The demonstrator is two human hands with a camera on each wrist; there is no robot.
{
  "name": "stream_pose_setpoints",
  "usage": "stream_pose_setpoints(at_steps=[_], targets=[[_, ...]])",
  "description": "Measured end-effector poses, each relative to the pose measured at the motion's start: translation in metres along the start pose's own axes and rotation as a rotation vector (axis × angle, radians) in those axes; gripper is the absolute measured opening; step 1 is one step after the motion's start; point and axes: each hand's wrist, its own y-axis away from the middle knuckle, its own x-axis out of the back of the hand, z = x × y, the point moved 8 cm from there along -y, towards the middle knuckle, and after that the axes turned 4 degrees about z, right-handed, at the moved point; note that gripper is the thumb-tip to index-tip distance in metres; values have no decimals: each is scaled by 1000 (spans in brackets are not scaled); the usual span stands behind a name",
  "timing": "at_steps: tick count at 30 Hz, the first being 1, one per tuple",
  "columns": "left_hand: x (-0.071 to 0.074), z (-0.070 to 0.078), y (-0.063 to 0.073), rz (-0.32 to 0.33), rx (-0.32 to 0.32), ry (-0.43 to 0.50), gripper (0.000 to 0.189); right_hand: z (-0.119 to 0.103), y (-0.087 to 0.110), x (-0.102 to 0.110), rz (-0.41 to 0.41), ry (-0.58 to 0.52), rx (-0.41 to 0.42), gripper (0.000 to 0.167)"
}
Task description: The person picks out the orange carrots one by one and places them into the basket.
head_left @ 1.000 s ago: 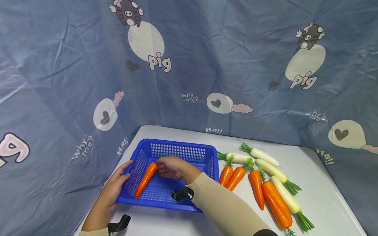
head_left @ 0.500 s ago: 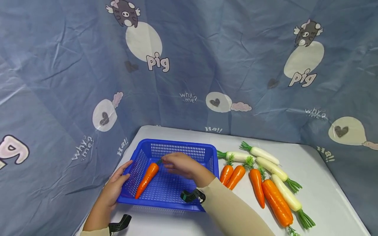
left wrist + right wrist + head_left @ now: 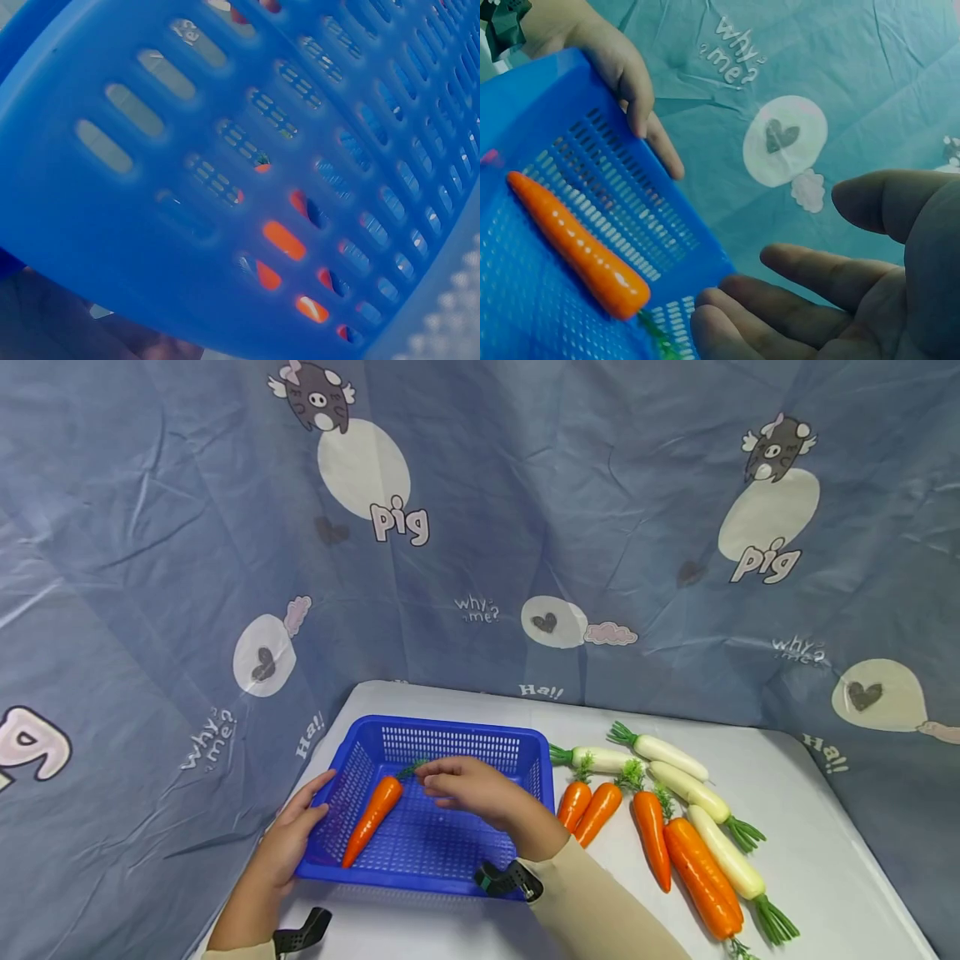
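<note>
A blue plastic basket with slotted walls stands on the white table. Inside, along its left side, lies one orange carrot, tip toward the near edge and green top toward the back. My left hand grips the basket's left rim, thumb over the edge and fingers along the outside. In the left wrist view the slotted basket wall fills most of the picture, with orange showing through its slots. Over the basket, right of the carrot's green top, my right hand holds nothing, and its fingers are loosely extended.
Right of the basket lie several carrots and several white radishes with green tops, the closest carrots right beside the basket wall. A blue printed cloth hangs behind and to the left of the table.
My right hand has let go of the carrot and drawn back to the right, uncovering its green top. The carrot rests in the basket. My left hand stays on the rim.
</note>
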Motion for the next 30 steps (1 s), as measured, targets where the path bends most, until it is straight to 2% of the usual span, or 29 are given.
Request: stream_pose_setpoints(at_steps=[6, 11, 18, 23, 30], targets=[[-1, 1, -1, -13, 1, 7, 56, 0, 13, 12, 25, -19, 35, 34], [0, 0, -1, -13, 5, -7, 56, 2, 22, 15, 23, -90, 54, 37], [-1, 3, -1, -23, -19, -18, 55, 8, 37, 23, 24, -145, 98, 41], [0, 3, 1, -22, -16, -9, 56, 10, 47, 35, 54, -155, 122, 40], [0, 1, 1, -16, -2, -1, 55, 20, 59, 51, 125, -237, 142, 39]])
